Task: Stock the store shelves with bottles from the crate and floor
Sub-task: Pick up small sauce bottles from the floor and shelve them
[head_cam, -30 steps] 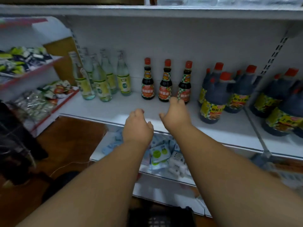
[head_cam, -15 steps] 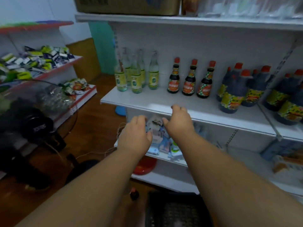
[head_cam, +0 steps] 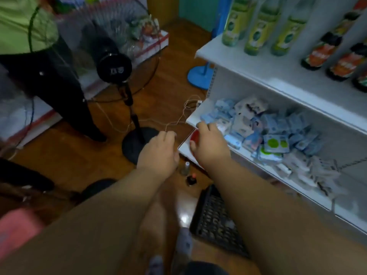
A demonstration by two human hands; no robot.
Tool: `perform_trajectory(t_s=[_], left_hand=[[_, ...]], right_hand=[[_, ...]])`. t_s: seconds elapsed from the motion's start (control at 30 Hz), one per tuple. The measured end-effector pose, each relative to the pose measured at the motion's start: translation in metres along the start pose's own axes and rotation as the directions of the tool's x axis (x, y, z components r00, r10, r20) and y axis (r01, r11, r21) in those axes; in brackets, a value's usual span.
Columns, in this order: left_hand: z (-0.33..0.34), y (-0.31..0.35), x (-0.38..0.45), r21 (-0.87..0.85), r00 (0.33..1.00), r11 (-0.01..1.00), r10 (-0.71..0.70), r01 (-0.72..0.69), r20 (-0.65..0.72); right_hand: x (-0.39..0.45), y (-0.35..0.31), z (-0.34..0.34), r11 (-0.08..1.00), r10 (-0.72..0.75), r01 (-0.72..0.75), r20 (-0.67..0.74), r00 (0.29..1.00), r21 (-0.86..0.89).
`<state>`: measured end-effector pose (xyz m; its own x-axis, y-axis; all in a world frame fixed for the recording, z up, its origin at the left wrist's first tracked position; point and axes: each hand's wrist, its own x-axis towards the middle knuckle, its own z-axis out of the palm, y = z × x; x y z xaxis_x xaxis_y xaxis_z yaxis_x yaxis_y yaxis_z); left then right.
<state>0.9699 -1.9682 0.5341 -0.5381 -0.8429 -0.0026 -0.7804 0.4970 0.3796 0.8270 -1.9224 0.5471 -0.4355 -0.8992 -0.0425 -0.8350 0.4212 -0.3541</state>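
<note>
Both my hands reach down in front of the white shelf unit and hold nothing. My left hand point(head_cam: 158, 153) hangs over the wooden floor with its fingers loosely curled. My right hand point(head_cam: 210, 145) is at the corner of the lower shelf point(head_cam: 193, 118), fingers apart. Just below the hands, two small bottles stand on the floor: a clear one point(head_cam: 184, 167) and a dark one with a red cap point(head_cam: 191, 179). A black plastic crate point(head_cam: 216, 219) lies on the floor under my right forearm. On the upper shelf point(head_cam: 248, 62) stand green-labelled bottles point(head_cam: 256, 30) and dark sauce bottles point(head_cam: 317, 54).
Blue and white packets point(head_cam: 268, 133) fill the lower shelf. A black standing fan point(head_cam: 115, 64) with a round base point(head_cam: 139, 145) stands left of my hands, a thin cord point(head_cam: 178, 120) trailing across the floor. Another person point(head_cam: 39, 56) stands at upper left. A blue stand base point(head_cam: 198, 76) sits by the shelf end.
My view has swung down and left, from the bottle shelf to the floor. Both hands have dropped from the upper shelf edge to the lower shelf corner, above the floor bottles.
</note>
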Motion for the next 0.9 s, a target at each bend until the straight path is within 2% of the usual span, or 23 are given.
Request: perform_trajectory(t_s=[0.13,0.3,0.57,0.7,0.9], left_hand=[[0.043,-0.05,-0.002,0.01,0.988,0.991,-0.134,0.134,0.072],[0.108,-0.117,0.006,0.034,0.945,0.957,-0.289,0.287,0.154],[0.244,-0.218,-0.014,0.048,0.867,0.911,-0.405,0.41,0.289],[0.309,-0.274,-0.031,0.062,0.802,0.863,-0.49,0.501,0.342],[0.395,-0.339,-0.034,0.105,0.757,0.834,-0.538,0.541,0.371]], right_hand=[[0.014,0.006,0.065,0.996,-0.086,0.085,0.126,0.988,0.009],[0.034,0.017,0.157,0.992,-0.124,0.122,0.264,0.956,0.022],[0.036,0.037,0.327,0.994,-0.107,0.092,0.428,0.897,0.055],[0.037,0.038,0.414,0.992,-0.123,0.116,0.456,0.881,0.044],[0.032,0.038,0.532,0.984,-0.165,0.173,0.516,0.841,0.034]])
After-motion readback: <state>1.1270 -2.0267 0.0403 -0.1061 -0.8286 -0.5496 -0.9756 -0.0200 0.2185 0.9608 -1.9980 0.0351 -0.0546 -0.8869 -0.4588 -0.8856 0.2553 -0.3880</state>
